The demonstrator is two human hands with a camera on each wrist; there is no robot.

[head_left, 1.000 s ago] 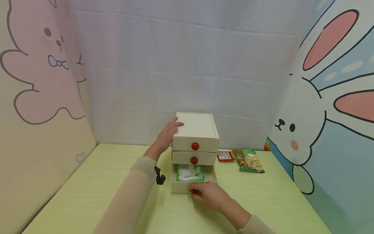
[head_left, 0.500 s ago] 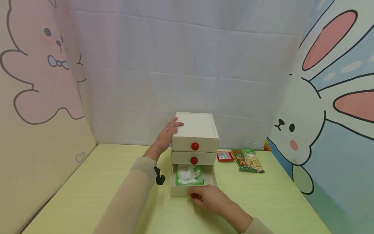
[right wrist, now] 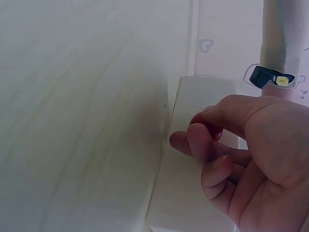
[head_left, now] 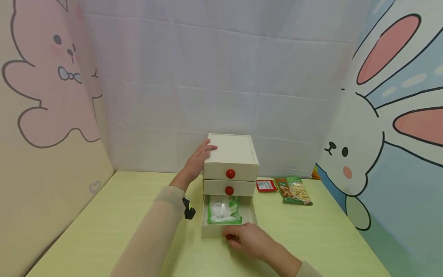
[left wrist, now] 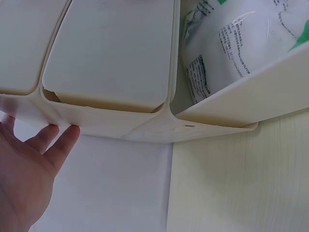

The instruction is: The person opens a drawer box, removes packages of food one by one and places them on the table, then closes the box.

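A white box of drawers (head_left: 232, 149) with round red knobs stands toward the back of the table. Its bottom drawer (head_left: 212, 231) is pulled out, and a clear and green plastic packet (head_left: 223, 211) lies inside; printed text shows on this packet in the left wrist view. My right hand (head_left: 250, 240) pinches the red knob (right wrist: 217, 133) of that drawer between thumb and fingers. Against the left side of the box rests my left hand (head_left: 198, 159), fingers extended, fingertips over the top edge. The two upper drawers are in their slots.
To the right of the box lie a small red packet (head_left: 266, 186) with a white label and a green and brown food packet (head_left: 294, 190). A white curtain (head_left: 221, 69) hangs behind the table (head_left: 138, 215). Printed panels flank both sides.
The bottom drawer has slid farther out toward me with my right hand on its knob, and more of the packet inside shows. My left hand stays at the box.
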